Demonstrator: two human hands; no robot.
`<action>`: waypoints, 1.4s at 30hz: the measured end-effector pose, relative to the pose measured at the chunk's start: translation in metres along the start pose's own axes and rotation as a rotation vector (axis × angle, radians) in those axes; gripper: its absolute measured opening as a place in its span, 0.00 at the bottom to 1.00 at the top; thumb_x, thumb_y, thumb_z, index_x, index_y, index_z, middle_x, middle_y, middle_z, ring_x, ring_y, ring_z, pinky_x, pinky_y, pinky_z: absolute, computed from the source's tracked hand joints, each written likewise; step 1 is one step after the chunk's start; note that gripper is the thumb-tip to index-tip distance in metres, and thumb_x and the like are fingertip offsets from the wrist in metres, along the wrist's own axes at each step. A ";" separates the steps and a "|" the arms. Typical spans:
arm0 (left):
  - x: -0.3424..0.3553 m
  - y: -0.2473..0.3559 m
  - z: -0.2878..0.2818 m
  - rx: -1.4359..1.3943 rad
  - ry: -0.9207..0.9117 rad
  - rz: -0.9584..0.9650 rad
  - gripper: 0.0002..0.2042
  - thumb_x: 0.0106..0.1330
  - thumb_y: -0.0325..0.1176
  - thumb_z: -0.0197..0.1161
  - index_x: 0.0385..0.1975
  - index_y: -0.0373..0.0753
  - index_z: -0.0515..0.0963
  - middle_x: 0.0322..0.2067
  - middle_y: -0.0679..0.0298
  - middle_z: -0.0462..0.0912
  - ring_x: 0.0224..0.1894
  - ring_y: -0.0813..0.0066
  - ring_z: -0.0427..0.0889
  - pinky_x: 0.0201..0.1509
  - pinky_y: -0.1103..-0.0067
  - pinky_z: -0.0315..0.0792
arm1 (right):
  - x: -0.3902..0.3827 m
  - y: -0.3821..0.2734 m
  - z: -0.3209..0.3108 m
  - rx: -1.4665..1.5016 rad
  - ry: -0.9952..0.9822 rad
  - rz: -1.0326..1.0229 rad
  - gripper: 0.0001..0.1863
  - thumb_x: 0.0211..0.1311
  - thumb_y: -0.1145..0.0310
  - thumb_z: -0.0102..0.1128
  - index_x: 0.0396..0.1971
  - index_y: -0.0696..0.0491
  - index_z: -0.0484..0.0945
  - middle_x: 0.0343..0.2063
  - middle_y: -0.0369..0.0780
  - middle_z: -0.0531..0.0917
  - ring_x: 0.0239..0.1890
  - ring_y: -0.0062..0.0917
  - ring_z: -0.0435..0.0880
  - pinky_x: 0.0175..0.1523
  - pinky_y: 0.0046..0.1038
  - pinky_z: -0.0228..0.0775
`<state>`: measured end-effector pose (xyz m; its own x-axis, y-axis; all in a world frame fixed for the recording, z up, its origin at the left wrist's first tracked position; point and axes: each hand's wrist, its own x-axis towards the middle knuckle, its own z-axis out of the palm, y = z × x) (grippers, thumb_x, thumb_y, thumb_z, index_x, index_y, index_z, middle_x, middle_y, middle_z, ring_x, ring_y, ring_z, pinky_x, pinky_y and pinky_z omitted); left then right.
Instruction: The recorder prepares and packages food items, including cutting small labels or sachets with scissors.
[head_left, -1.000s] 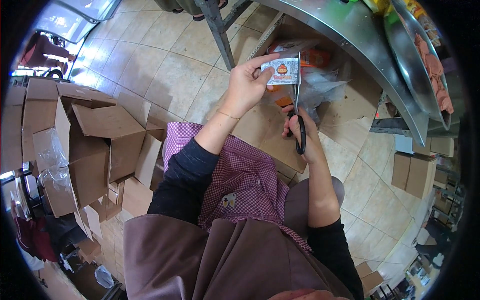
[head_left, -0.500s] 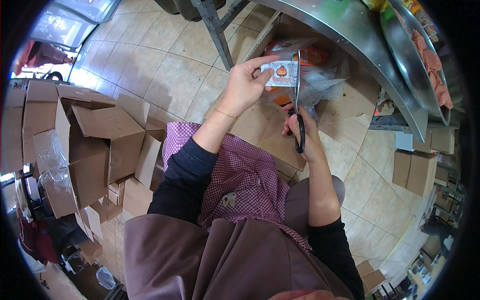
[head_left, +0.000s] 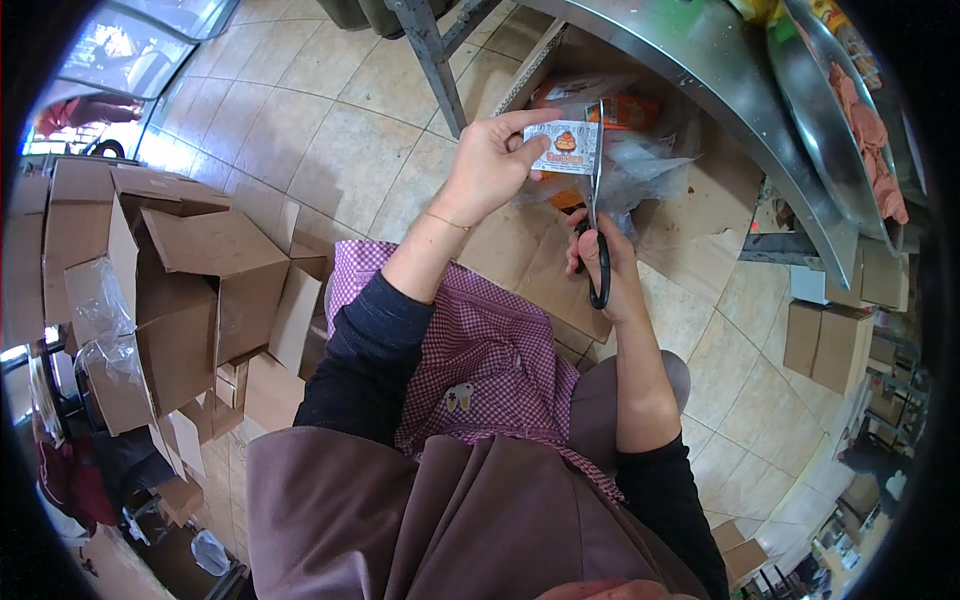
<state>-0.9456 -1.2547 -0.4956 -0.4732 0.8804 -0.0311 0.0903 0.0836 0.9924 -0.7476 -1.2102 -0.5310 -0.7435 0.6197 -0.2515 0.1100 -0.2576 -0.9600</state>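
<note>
Between its thumb and fingers my left hand [head_left: 490, 165] pinches a small white printed card [head_left: 566, 146] with an orange cartoon figure. My right hand [head_left: 616, 262] grips black-handled scissors [head_left: 599, 265], their metal blades pointing away from me and lying along the card's right edge. Whether the blades are fully closed is hard to make out. Below both hands is a large cardboard box [head_left: 530, 262], with crumpled clear plastic bags [head_left: 645, 165] and orange packets [head_left: 630, 112] inside.
A steel table [head_left: 690, 60] curves over the far right, bearing a metal tray [head_left: 815, 110] of pink material [head_left: 858, 130]. Its grey leg [head_left: 432, 70] stands beyond the box. Opened cardboard boxes [head_left: 180, 290] are piled at left; a closed carton [head_left: 828, 342] sits at right. Another person [head_left: 90, 112] shows at far left.
Hardly anything differs: the card and scissors keep almost the same place, with only a slight shift of my left hand. At far left, the other person's arm has moved.
</note>
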 end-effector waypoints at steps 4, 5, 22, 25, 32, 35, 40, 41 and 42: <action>0.000 0.003 0.000 -0.001 -0.009 -0.011 0.16 0.62 0.23 0.57 0.51 0.34 0.75 0.31 0.67 0.83 0.21 0.90 0.72 0.27 0.89 0.71 | -0.001 0.004 0.003 0.030 0.013 -0.031 0.27 0.56 0.44 0.60 0.41 0.54 0.71 0.21 0.30 0.70 0.21 0.13 0.69 0.28 0.17 0.64; -0.001 0.005 0.001 0.001 -0.010 -0.005 0.16 0.62 0.23 0.57 0.51 0.34 0.75 0.30 0.67 0.82 0.21 0.90 0.72 0.27 0.89 0.71 | -0.002 0.004 0.004 0.029 0.014 -0.030 0.27 0.56 0.44 0.60 0.41 0.54 0.71 0.21 0.30 0.70 0.21 0.13 0.69 0.28 0.17 0.64; 0.000 0.008 -0.008 -0.011 -0.017 -0.015 0.17 0.63 0.22 0.57 0.52 0.34 0.74 0.31 0.68 0.82 0.21 0.90 0.71 0.27 0.89 0.71 | -0.001 -0.002 0.014 0.083 0.074 0.009 0.21 0.56 0.52 0.65 0.36 0.55 0.73 0.21 0.31 0.73 0.16 0.12 0.69 0.21 0.16 0.60; -0.001 0.010 -0.007 -0.029 -0.014 0.002 0.17 0.63 0.22 0.57 0.52 0.34 0.74 0.31 0.68 0.82 0.21 0.90 0.71 0.27 0.89 0.71 | -0.002 -0.002 0.016 0.090 0.093 0.018 0.21 0.56 0.53 0.65 0.35 0.55 0.73 0.21 0.32 0.73 0.16 0.12 0.69 0.20 0.15 0.60; -0.005 0.015 -0.010 0.068 -0.052 -0.047 0.17 0.62 0.23 0.58 0.52 0.35 0.75 0.28 0.69 0.82 0.20 0.91 0.70 0.27 0.89 0.71 | 0.003 0.000 0.009 0.077 0.050 0.020 0.21 0.56 0.53 0.65 0.37 0.56 0.73 0.21 0.32 0.73 0.17 0.12 0.69 0.21 0.16 0.60; -0.007 0.012 -0.004 0.082 -0.084 -0.073 0.17 0.62 0.23 0.58 0.52 0.36 0.75 0.26 0.69 0.82 0.20 0.91 0.71 0.27 0.89 0.71 | 0.006 0.002 0.006 0.156 0.057 -0.003 0.24 0.56 0.51 0.64 0.39 0.56 0.72 0.22 0.32 0.73 0.20 0.13 0.70 0.25 0.16 0.61; -0.006 0.011 -0.003 0.032 -0.090 -0.049 0.17 0.62 0.23 0.58 0.52 0.35 0.75 0.28 0.68 0.83 0.21 0.91 0.73 0.27 0.89 0.71 | 0.008 0.004 0.002 0.122 0.042 -0.041 0.27 0.55 0.48 0.64 0.41 0.57 0.71 0.23 0.32 0.72 0.21 0.14 0.70 0.26 0.17 0.61; -0.006 0.012 -0.002 0.013 -0.087 -0.052 0.17 0.62 0.23 0.58 0.52 0.35 0.75 0.29 0.68 0.83 0.22 0.90 0.73 0.28 0.89 0.72 | 0.008 0.005 0.002 0.125 0.042 -0.041 0.27 0.55 0.48 0.64 0.41 0.57 0.71 0.23 0.32 0.72 0.21 0.14 0.70 0.26 0.17 0.61; -0.006 0.012 -0.002 -0.006 -0.084 -0.056 0.17 0.62 0.23 0.58 0.52 0.34 0.75 0.30 0.67 0.83 0.23 0.90 0.74 0.28 0.89 0.72 | 0.008 0.005 0.001 0.143 0.036 -0.043 0.26 0.55 0.49 0.65 0.40 0.57 0.72 0.23 0.32 0.72 0.20 0.13 0.70 0.25 0.17 0.61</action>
<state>-0.9436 -1.2602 -0.4828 -0.4021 0.9106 -0.0959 0.0601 0.1308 0.9896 -0.7541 -1.2074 -0.5381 -0.7212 0.6578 -0.2174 -0.0185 -0.3320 -0.9431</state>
